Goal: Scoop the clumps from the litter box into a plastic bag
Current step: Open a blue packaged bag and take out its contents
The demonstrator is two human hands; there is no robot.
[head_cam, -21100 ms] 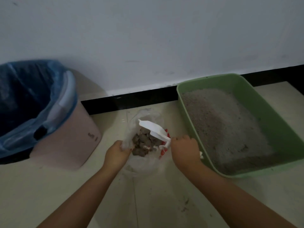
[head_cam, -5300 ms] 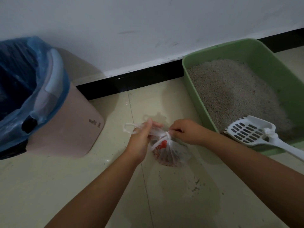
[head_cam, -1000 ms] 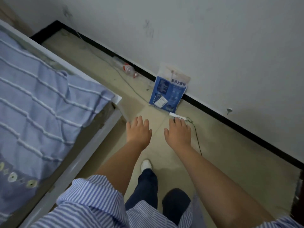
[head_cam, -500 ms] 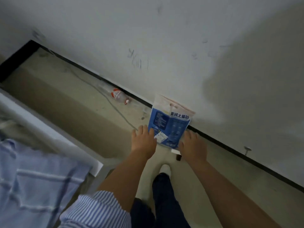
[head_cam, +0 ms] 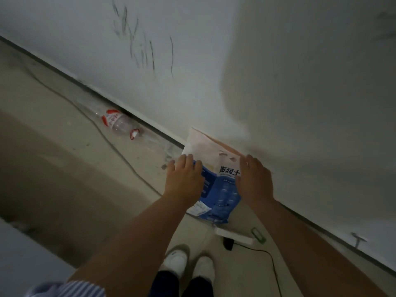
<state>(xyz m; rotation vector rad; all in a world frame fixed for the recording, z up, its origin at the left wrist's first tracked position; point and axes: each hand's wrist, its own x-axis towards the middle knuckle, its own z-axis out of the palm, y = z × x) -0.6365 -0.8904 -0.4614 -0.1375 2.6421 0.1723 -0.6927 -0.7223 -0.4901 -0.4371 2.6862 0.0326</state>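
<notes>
The blue bag point(head_cam: 216, 185) leaned upright against the wall point(head_cam: 278, 82), straight ahead between both hands, long axis vertical. The left hand point(head_cam: 185, 179) and right hand point(head_cam: 254, 179) lay open, flat on its two sides, equally near, not yet gripping. No litter box in view. One bag, one bottle point(head_cam: 116, 123), two shoes point(head_cam: 175, 262).

A blue and white printed litter pouch point(head_cam: 216, 185) leans against the white wall point(head_cam: 278, 71). The left hand point(head_cam: 184, 179) and right hand point(head_cam: 254, 181) flank it, fingers spread. A clear plastic bottle point(head_cam: 116, 123) lies on the beige floor point(head_cam: 64, 168).
</notes>
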